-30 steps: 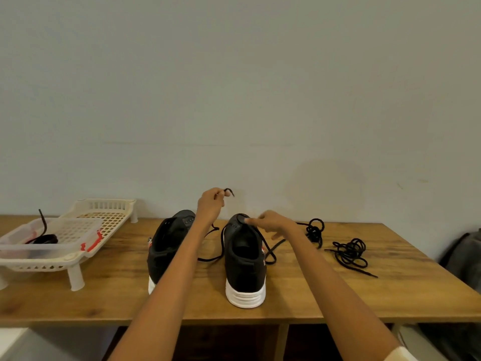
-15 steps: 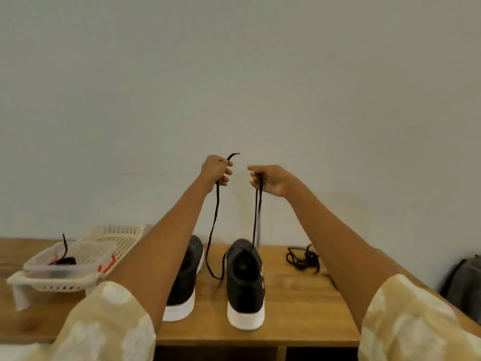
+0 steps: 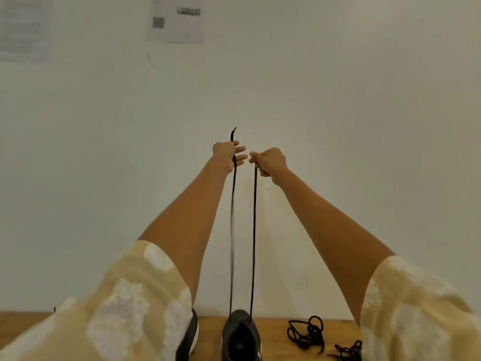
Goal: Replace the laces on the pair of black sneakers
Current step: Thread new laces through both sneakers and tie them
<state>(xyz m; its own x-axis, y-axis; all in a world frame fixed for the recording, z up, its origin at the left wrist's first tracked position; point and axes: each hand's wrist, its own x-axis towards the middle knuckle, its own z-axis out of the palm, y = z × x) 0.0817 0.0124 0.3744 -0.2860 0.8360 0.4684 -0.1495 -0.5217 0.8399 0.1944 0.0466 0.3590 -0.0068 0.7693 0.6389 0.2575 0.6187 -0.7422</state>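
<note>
My left hand and my right hand are raised high in front of the wall, close together. Each grips one end of a black lace. Both strands run down taut to the right black sneaker standing on the wooden table. The lace tip pokes up above my left fist. The left black sneaker is mostly hidden behind my left sleeve.
Two loose tangles of black laces lie on the table right of the sneakers. Printed papers hang on the wall above. My patterned sleeves cover the lower corners of the view.
Both hands rose higher with the lace ends, pulling the strands straight and taut from the right sneaker. The view tilted up; the white tray at the left is out of sight.
</note>
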